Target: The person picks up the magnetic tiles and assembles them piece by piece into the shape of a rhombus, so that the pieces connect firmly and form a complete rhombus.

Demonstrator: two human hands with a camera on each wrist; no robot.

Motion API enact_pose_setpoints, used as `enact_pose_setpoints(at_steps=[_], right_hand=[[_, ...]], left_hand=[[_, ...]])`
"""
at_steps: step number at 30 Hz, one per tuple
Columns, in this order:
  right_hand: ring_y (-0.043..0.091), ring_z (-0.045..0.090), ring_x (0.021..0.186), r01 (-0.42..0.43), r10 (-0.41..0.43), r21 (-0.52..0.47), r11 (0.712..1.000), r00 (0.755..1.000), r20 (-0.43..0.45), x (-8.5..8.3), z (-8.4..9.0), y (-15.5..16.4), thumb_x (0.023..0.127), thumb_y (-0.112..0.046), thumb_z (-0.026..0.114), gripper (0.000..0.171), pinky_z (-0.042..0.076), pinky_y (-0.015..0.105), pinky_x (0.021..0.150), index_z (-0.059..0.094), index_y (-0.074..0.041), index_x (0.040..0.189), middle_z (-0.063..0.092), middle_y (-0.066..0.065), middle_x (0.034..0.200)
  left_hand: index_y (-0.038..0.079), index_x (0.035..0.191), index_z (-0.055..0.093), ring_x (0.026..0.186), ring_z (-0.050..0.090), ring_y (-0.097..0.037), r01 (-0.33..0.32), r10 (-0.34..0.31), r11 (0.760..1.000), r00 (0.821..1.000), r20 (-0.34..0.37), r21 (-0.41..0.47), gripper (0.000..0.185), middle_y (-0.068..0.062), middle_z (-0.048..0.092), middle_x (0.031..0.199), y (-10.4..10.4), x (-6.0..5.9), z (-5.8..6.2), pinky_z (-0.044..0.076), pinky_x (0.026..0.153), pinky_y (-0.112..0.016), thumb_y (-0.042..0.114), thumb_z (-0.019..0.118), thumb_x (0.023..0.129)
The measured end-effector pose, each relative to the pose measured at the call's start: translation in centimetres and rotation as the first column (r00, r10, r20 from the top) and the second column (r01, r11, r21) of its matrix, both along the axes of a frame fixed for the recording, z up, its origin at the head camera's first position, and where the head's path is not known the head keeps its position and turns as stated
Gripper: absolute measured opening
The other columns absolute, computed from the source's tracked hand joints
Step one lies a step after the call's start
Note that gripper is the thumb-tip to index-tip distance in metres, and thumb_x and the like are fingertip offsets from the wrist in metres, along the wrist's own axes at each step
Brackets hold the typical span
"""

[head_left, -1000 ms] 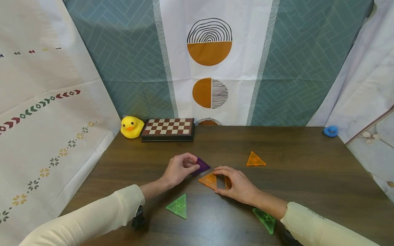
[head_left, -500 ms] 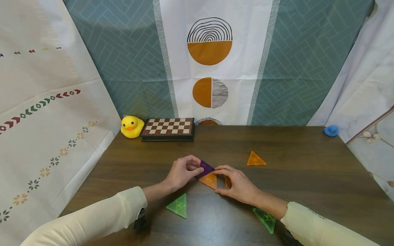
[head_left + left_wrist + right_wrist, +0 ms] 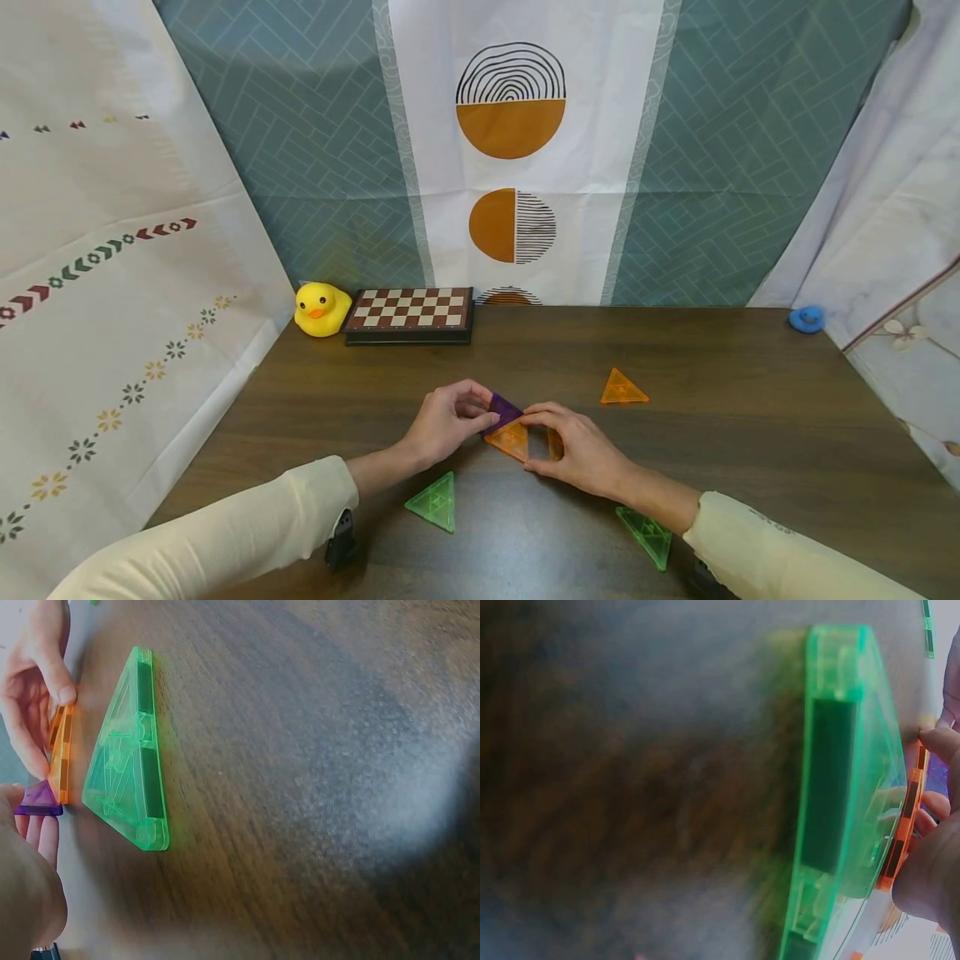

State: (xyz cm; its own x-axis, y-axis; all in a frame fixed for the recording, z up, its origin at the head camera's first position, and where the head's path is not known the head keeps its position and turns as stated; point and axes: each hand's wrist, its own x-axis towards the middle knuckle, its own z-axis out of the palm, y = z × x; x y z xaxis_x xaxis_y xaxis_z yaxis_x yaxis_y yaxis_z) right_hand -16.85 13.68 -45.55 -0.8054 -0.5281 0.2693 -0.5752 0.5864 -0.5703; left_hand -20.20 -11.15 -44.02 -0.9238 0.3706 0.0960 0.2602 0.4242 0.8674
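1. My left hand point(image 3: 448, 421) reaches inward, thumb and fingers pinching the purple triangular tile point(image 3: 507, 409) against the orange triangular tile point(image 3: 511, 442).
2. My right hand point(image 3: 576, 451) arches over the wood-grain table point(image 3: 525, 542), thumb and fingertip gripping that orange tile's corners.

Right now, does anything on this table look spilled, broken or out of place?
Nothing stands out: I see no spill or breakage. The left green triangle and right green triangle lie turned differently, but seem simply set apart from the purple triangle in the left hand.
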Motion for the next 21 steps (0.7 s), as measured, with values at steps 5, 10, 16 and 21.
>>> enact_pose_setpoints(at_steps=[5, 10, 16, 21], right_hand=[[0.023, 0.058, 0.119, 0.001, -0.001, 0.003, 1.0, 1.0, 0.018, 0.0, 0.09, -0.01, 0.079, -0.029, 0.086, 0.055, 0.048, 0.047, 0.1, 0.064, -0.014, 0.128, 0.058, 0.003, 0.132], [0.023, 0.058, 0.119, 0.002, -0.002, -0.002, 1.0, 1.0, 0.027, 0.04, 0.2, -0.03, 0.078, -0.027, 0.087, 0.057, 0.048, 0.046, 0.1, 0.065, -0.013, 0.128, 0.058, 0.003, 0.132], [0.021, 0.057, 0.12, 0.01, -0.01, 0.005, 1.0, 0.999, 0.046, 0.05, 0.23, -0.1, 0.078, -0.028, 0.087, 0.057, 0.047, 0.045, 0.101, 0.065, -0.014, 0.128, 0.058, 0.002, 0.133], [0.022, 0.057, 0.119, 0.007, -0.007, 0.005, 1.0, 0.999, 0.049, 0.11, 0.28, -0.08, 0.078, -0.027, 0.087, 0.057, 0.048, 0.045, 0.101, 0.064, -0.014, 0.128, 0.057, 0.002, 0.133]], left_hand=[[0.019, 0.104, 0.067, 0.087, 0.069, -0.01, 0.01, -0.01, 1.0, 1.0, -0.007, -0.01, 0.02, 0.004, 0.071, 0.103, -0.05, -0.05, -0.07, 0.057, 0.077, -0.025, 0.016, 0.078, 0.087], [0.018, 0.104, 0.068, 0.086, 0.069, -0.01, 0.033, -0.033, 0.999, 0.999, -0.022, -0.001, 0.021, 0.004, 0.07, 0.102, -0.07, 0.03, -0.17, 0.058, 0.076, -0.025, 0.016, 0.078, 0.086], [0.02, 0.103, 0.068, 0.086, 0.067, -0.01, 0.047, -0.048, 0.999, 0.998, -0.044, -0.013, 0.021, 0.005, 0.069, 0.101, -0.09, 0.13, -0.26, 0.057, 0.075, -0.025, 0.016, 0.079, 0.086], [0.021, 0.104, 0.067, 0.087, 0.067, -0.009, 0.052, -0.054, 0.998, 0.997, -0.049, -0.024, 0.022, 0.006, 0.068, 0.1, -0.08, 0.11, -0.25, 0.057, 0.077, -0.025, 0.016, 0.079, 0.086]])
